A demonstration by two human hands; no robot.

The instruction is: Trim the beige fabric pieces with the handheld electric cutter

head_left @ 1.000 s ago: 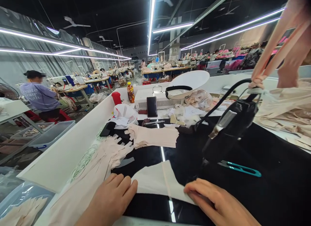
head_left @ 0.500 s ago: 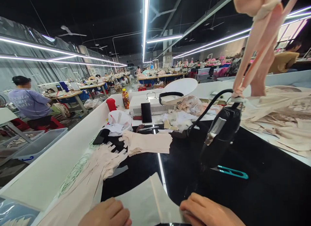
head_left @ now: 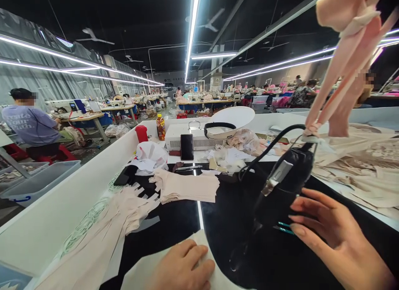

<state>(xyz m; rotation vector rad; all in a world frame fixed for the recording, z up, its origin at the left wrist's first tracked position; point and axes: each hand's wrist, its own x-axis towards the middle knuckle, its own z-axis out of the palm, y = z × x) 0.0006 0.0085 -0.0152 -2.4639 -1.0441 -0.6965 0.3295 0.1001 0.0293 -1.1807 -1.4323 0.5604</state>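
Note:
My left hand (head_left: 183,267) lies flat with fingers together on a pale fabric piece (head_left: 140,273) at the near edge of the black glossy table (head_left: 327,261). My right hand (head_left: 333,236) is raised with fingers spread, open, right beside a black hanging tool (head_left: 285,186) that dangles from a cable and beige straps (head_left: 339,69). Its fingertips almost touch the tool's body. Teal thread snips (head_left: 283,227) lie on the table, mostly hidden behind the right hand and the tool.
Stacks of beige cut fabric (head_left: 187,186) and strips (head_left: 124,211) lie left of centre. A white box (head_left: 177,136), phone (head_left: 187,146), bottle (head_left: 161,127), red cup (head_left: 141,133) stand at the back. More fabric (head_left: 364,165) is piled right. A person (head_left: 28,123) sits far left.
My right hand lifted off the fabric piece and rose toward the black hanging tool, fingers spreading. My left hand slid right onto the fabric piece.

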